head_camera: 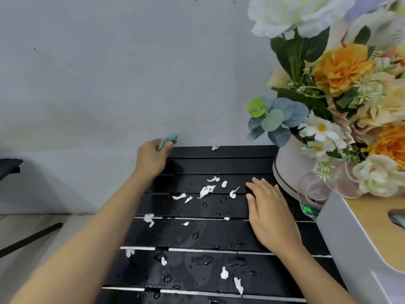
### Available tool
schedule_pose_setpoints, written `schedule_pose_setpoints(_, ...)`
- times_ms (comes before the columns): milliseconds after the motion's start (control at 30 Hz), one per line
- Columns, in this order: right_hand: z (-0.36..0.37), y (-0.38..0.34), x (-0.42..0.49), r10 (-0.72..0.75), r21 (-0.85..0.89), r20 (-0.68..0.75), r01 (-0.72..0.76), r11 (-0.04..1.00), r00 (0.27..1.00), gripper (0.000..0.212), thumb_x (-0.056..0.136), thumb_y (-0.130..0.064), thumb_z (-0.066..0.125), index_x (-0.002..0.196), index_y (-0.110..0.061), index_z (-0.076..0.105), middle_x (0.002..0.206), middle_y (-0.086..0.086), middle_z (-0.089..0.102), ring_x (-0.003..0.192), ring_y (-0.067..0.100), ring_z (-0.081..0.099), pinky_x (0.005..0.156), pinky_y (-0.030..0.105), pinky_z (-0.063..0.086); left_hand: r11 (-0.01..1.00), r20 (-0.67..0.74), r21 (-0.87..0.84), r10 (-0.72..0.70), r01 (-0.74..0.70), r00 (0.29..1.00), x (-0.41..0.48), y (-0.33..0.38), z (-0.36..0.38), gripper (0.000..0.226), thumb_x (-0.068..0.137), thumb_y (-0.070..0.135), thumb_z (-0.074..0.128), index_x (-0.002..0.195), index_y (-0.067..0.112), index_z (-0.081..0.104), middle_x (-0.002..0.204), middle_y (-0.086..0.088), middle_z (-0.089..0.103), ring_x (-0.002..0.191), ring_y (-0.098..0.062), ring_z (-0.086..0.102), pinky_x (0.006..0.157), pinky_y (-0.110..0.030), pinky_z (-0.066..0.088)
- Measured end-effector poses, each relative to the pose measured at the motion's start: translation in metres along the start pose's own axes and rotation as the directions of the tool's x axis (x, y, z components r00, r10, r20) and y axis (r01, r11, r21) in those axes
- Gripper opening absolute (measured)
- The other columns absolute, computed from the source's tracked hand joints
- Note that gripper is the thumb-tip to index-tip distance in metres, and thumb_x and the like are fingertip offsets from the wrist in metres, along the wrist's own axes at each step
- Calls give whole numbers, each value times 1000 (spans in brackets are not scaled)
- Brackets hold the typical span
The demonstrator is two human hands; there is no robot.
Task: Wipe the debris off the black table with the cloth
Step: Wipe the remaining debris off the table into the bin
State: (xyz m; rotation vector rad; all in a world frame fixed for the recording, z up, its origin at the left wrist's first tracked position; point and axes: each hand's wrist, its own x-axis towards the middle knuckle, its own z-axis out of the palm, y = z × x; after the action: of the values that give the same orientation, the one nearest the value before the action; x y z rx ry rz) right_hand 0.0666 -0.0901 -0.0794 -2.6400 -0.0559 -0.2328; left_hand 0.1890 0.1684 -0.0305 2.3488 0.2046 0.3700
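Your left hand (151,159) sits at the worktop's (219,233) far edge, eleven o'clock, fingers clenched around the green cloth (167,140). Your right hand (269,213) lies flat at three o'clock, fingers loose, holding nothing. White debris (206,190) litters the slats from centre down to six o'clock, among water drops (201,259). Looks like the wiping has barely begun, with nearly everything left.
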Motion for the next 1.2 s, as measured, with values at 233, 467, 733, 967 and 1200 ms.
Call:
schedule_pose_setpoints(233,0,-1,0,4,-5,-16,-4,1000,1000,42,103,-24,29,143,-18,42,154,-3,34,146,11,21,121,27,0,919,146,342,154,-196,977,-8,36,85,24,94,37,50,108,22,62,106,-6,67,105,-30,58,84,-38,39)
schedule_pose_setpoints(467,-1,-3,0,3,-5,1,-3,1000,1000,43,103,-23,29,144,-17,40,155,-2,32,147,13,19,121,28,-1,954,416,-7,275,-300,867,-33,43,29,17,94,32,55,92,22,69,75,5,65,68,-11,54,62,-18,40)
schedule_pose_setpoints(733,0,-1,2,11,9,-2,-11,1000,1000,43,102,-22,31,144,-14,37,154,0,31,145,14,22,122,29,4,957,231,89,252,-278,940,-4,49,97,26,91,41,53,112,35,67,103,5,71,105,-23,59,94,-40,43)
schedule_pose_setpoints(967,-2,-3,1,36,81,-46,-33,996,998,40,99,-15,39,139,-10,41,145,4,40,138,18,32,117,37,24,882,613,-401,459,-247,643,-37,41,36,19,95,21,57,108,25,70,96,8,73,82,1,62,74,-15,47)
schedule_pose_setpoints(1200,-2,-3,0,32,95,-61,-26,995,998,42,98,-14,41,140,-12,39,142,2,41,135,17,33,116,37,25,943,87,325,52,-77,995,-4,39,95,27,95,39,49,115,28,64,115,-2,66,109,-31,56,89,-37,41)
